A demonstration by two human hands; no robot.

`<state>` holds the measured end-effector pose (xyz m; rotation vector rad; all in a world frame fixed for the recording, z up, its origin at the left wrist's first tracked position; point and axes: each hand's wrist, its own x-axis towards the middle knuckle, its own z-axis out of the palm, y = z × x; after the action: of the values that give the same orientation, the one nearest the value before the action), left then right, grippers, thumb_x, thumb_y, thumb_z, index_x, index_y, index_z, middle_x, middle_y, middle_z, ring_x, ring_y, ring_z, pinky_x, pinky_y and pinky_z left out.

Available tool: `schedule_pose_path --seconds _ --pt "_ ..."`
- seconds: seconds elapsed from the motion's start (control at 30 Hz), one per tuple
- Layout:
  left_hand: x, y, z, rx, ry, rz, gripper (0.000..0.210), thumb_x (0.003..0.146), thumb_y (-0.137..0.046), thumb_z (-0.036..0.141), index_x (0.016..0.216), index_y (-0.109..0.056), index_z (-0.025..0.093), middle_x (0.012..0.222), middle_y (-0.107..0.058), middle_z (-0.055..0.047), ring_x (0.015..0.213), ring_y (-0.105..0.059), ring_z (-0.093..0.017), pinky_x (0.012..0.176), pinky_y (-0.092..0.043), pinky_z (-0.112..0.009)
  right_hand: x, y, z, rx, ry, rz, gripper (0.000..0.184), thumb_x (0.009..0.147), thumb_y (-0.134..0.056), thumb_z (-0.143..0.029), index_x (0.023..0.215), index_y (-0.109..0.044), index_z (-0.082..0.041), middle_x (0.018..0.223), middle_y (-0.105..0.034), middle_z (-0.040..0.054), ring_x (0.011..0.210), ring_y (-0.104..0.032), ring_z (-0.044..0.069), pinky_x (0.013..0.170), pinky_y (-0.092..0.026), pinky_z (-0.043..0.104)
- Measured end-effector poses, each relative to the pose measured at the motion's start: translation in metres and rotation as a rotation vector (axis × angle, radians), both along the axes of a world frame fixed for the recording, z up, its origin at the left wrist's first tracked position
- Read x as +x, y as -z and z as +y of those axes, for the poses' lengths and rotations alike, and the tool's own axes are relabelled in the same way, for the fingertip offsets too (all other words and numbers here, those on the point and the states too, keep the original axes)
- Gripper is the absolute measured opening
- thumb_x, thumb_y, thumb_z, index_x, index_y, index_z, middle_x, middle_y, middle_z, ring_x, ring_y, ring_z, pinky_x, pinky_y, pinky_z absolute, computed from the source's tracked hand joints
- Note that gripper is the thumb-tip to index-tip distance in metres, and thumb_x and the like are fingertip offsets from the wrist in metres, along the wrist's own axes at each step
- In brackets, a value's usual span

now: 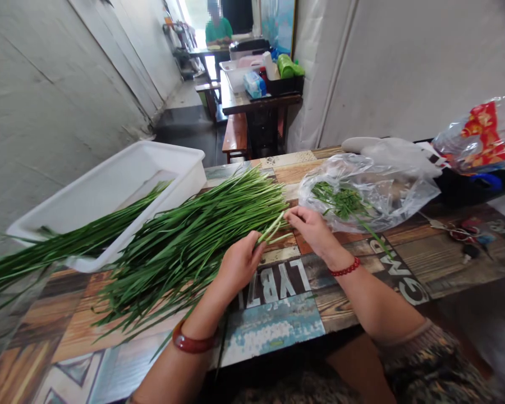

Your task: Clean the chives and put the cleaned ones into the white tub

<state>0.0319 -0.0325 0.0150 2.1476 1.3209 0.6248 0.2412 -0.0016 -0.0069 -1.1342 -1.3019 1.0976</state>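
Note:
My left hand (240, 259) is closed around a few garlic chives (272, 229), whose pale stem ends stick out past the thumb. At those ends, my right hand (309, 223) pinches the stem tips between thumb and fingers. A large pile of garlic chives (197, 224) lies on the table just beyond my left hand, green leaves to the left and pale ends to the right. Right of my right hand is a clear plastic bag (398, 193) with green scraps (340, 201) on it.
A white plastic tub (151, 150) at the left holds more chives, with leaves hanging over its edge. A red-printed plastic package (483, 134) and keys (471, 252) are at the right. Farther back are a second table (239, 104), a bench (235, 133) and a person in green (219, 31).

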Motion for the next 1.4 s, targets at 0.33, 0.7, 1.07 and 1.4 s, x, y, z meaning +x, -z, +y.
schedule_pose_path --seconds 0.33,0.7,1.07,1.4 --pt "-0.002 -0.001 0.002 -0.041 0.057 -0.042 0.024 0.095 -0.04 0.035 0.077 -0.045 0.02 0.07 -0.046 0.002 0.065 -0.042 -0.013 0.063 -0.033 -0.025 0.0 -0.013 -0.008 0.25 -0.209 -0.314 0.019 0.09 -0.056 -0.033 0.087 -0.068 -0.018 0.088 -0.067 0.0039 0.082 -0.061 0.016 0.077 -0.046 0.03" --pt "0.003 -0.003 -0.002 0.238 -0.03 0.332 0.017 0.095 -0.043 0.03 0.087 -0.056 0.021 0.083 -0.062 -0.005 0.075 -0.056 -0.019 0.064 -0.035 -0.028 -0.011 0.001 -0.003 0.104 -0.025 -0.087 0.022 0.087 -0.056 -0.037 0.077 -0.062 -0.019 0.073 -0.063 0.0006 0.068 -0.056 0.014 0.065 -0.045 0.026" --pt "-0.011 0.0 0.014 0.08 -0.159 -0.101 0.022 0.092 -0.047 0.037 0.094 -0.058 0.018 0.08 -0.062 -0.001 0.072 -0.055 -0.015 0.068 -0.04 -0.026 0.019 -0.015 0.0 0.087 0.132 0.016 0.038 0.095 -0.046 -0.048 0.073 -0.059 -0.02 0.071 -0.061 0.0026 0.065 -0.054 0.015 0.061 -0.045 0.027" --pt "-0.02 -0.001 0.016 -0.007 -0.206 -0.228 0.025 0.092 -0.048 0.039 0.077 -0.054 0.018 0.069 -0.049 0.003 0.067 -0.044 -0.013 0.065 -0.036 -0.025 0.016 0.001 -0.002 0.41 -0.038 -0.948 0.014 0.093 -0.052 -0.021 0.091 -0.066 -0.02 0.093 -0.067 0.0094 0.091 -0.059 0.024 0.083 -0.043 0.038"
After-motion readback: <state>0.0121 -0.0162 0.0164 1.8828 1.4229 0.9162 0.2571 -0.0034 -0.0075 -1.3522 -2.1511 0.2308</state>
